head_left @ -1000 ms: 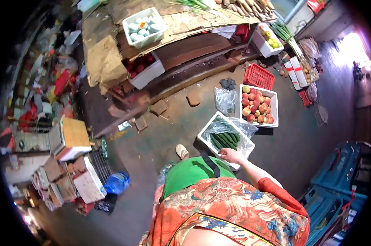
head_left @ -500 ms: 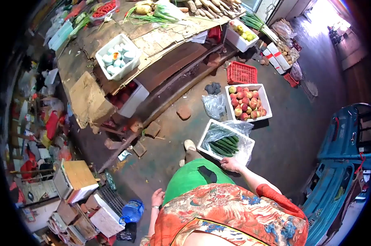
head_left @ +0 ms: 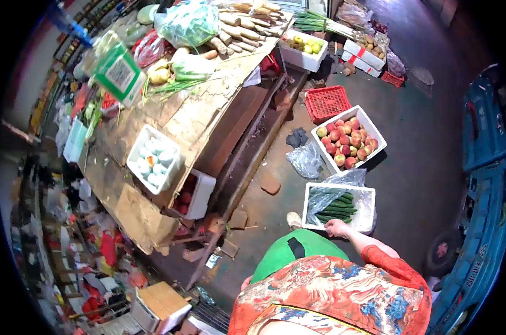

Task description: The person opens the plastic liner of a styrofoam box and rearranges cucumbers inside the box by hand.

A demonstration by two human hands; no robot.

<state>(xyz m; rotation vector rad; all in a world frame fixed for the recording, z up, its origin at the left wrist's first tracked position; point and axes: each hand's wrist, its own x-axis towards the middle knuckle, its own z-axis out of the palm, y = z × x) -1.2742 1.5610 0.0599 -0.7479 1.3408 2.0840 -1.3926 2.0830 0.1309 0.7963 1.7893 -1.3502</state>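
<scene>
My right hand (head_left: 337,228) is at the near edge of a white foam box (head_left: 366,207), its fingers curled at the rim. Dark green cucumbers (head_left: 338,209) lie inside the box, partly under clear plastic (head_left: 320,196). Whether the fingers grip the rim or the plastic is too small to tell. Only a sliver of my left hand (head_left: 246,283) shows beside the green apron (head_left: 286,249), its fingers hidden. Behind the cucumbers stands a white box of peaches (head_left: 374,124).
A red crate (head_left: 327,104) and a crumpled plastic bag (head_left: 305,161) are beyond the boxes. On the left, a cardboard-covered table (head_left: 191,120) bears a box of pale eggs (head_left: 154,159) and vegetables. A blue vehicle (head_left: 485,223) stands at the right.
The view has turned, so the table and boxes appear shifted. My left hand, visible with its wrist half a second ago, is now mostly hidden. My right hand remains at the cucumber box.
</scene>
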